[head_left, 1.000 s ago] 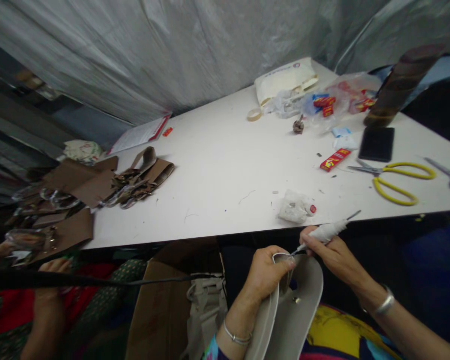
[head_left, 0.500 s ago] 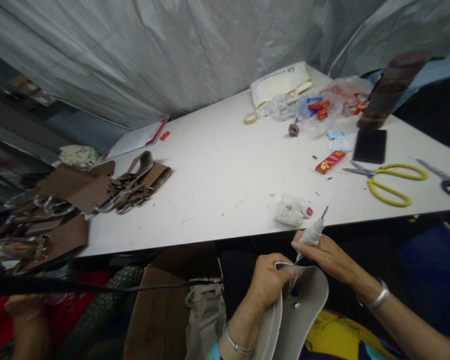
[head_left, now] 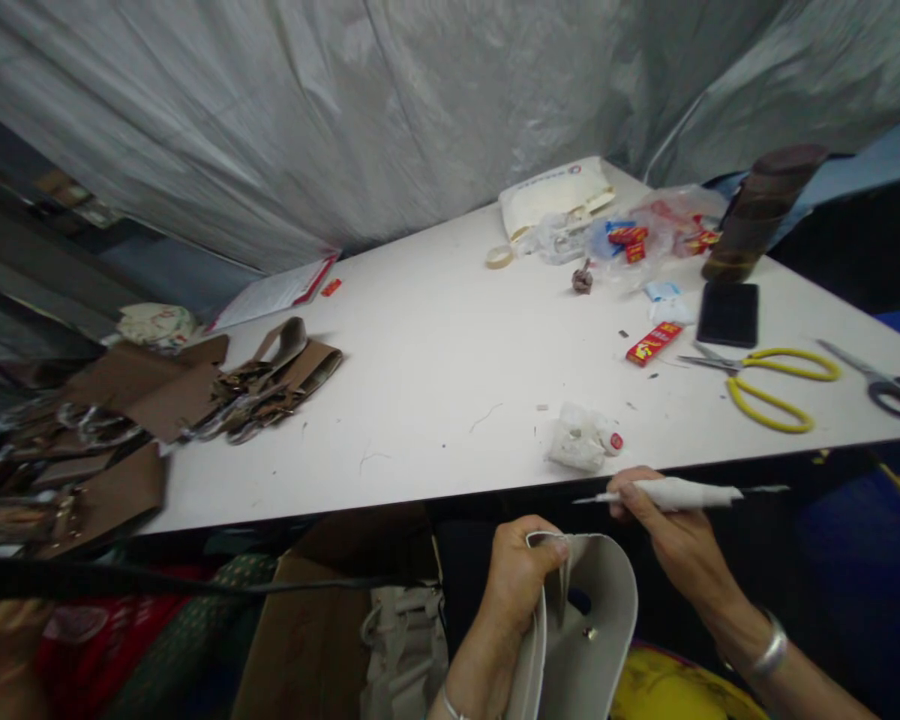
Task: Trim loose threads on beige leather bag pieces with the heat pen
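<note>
1. The pale grey bag flap (head_left: 596, 620) sits below the near table edge, in your lap area at 6 o'clock of the view. Its curved rim faces up.
2. Your left hand (head_left: 521, 570) pinches the flap's upper rim between thumb and fingers, closed tight on it.
3. Your right hand (head_left: 675, 530) is closed around the white-wrapped pointed tool (head_left: 671, 493), held level just above the flap, tip pointing toward 9 o'clock and clear of the rim.
4. Step in hand, as judged: edge work on the flap, paused between strokes. The next move calls for bringing the tip down onto the rim beside your left thumb, with the flap held steady.
5. Compared with half a second ago: the tool tip then met the rim at a steep angle; it is now lifted off and turned horizontal.
6. On the white table (head_left: 435, 400), the crumpled white wad (head_left: 579, 442) lies at 12 o'clock of your hands, and the yellow scissors (head_left: 769, 385) at 2 o'clock.
</note>
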Demonstrator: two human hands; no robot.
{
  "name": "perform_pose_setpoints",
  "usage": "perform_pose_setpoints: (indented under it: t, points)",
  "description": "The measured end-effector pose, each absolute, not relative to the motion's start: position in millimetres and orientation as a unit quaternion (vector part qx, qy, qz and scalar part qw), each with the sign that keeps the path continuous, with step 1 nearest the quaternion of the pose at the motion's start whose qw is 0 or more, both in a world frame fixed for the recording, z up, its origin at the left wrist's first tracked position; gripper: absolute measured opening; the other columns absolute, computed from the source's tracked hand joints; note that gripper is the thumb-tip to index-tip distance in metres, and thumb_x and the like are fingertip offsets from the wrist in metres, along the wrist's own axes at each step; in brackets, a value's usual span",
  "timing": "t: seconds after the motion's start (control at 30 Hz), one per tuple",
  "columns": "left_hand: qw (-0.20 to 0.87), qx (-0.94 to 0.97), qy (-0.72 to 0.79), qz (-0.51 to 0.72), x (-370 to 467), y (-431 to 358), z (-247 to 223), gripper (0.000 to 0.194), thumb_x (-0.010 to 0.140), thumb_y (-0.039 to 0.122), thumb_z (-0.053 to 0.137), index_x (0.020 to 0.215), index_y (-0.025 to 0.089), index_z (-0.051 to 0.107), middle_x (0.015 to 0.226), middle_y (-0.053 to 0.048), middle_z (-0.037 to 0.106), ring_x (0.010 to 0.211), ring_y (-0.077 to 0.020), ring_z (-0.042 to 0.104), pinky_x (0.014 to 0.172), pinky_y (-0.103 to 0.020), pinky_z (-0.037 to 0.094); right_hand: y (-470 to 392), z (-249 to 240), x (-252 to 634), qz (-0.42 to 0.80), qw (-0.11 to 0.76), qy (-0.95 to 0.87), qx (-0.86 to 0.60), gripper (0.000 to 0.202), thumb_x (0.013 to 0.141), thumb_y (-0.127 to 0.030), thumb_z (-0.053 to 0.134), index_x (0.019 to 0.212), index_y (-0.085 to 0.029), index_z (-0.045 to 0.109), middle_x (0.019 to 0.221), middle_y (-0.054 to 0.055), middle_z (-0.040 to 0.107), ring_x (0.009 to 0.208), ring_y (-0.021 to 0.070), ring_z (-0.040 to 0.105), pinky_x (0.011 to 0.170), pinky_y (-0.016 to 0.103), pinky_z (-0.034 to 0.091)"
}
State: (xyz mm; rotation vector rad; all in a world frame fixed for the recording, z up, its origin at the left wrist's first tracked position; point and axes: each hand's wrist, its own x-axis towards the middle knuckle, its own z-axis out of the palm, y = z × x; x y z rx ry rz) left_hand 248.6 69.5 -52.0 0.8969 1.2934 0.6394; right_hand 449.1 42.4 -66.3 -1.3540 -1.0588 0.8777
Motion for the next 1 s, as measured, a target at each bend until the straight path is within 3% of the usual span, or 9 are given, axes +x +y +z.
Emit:
perform_pose_setpoints:
  t: [0.2, 0.37, 0.8, 1.0]
  points:
    - [0.665, 0.341, 0.579, 0.326, 241, 75, -53, 0.038, 0.053, 0.037, 0.092, 0.074, 0.013, 0.072, 0.061, 0.0, 0.061, 0.057, -0.0122, 0.05, 0.058, -0.025, 0.038, 62, -60, 456, 0.178, 0.577, -0.547, -0.58, 0.016, 0.106, -0.039, 0.064, 0.106, -0.024, 0.07, 0.104, 0.005, 0.072, 0.098, 0.0231, 0.069, 0.092, 0.035, 0.054]
    - [0.699, 0.285, 0.556, 0.348, 236, 79, -55, 0.045, 0.049, 0.038, 0.095, 0.074, 0.014, 0.067, 0.059, 0.002, 0.057, 0.055, -0.011, 0.048, 0.055, -0.024, 0.037, 68, -65, 456, 0.082, 0.545, -0.621, -0.558, 0.007, 0.106, -0.029, 0.064, 0.109, -0.024, 0.068, 0.102, 0.005, 0.074, 0.094, 0.0236, 0.071, 0.09, 0.037, 0.055]
    - [0.725, 0.267, 0.55, 0.317, 229, 84, -59, 0.051, 0.045, 0.038, 0.099, 0.078, 0.013, 0.069, 0.062, 0.0, 0.063, 0.057, -0.0129, 0.053, 0.057, -0.026, 0.042, 74, -63, 456, 0.029, 0.497, -0.683, -0.535, 0.01, 0.107, -0.026, 0.064, 0.115, -0.02, 0.066, 0.104, 0.008, 0.073, 0.093, 0.0237, 0.07, 0.089, 0.038, 0.055]
    - [0.747, 0.276, 0.526, 0.299, 225, 85, -59, 0.055, 0.045, 0.042, 0.101, 0.078, 0.012, 0.069, 0.067, -0.001, 0.064, 0.06, -0.013, 0.054, 0.06, -0.026, 0.041, 70, -61, 459, 0.101, 0.533, -0.632, -0.553, 0.011, 0.106, -0.032, 0.064, 0.11, -0.023, 0.069, 0.103, 0.006, 0.073, 0.095, 0.0244, 0.069, 0.091, 0.038, 0.053]
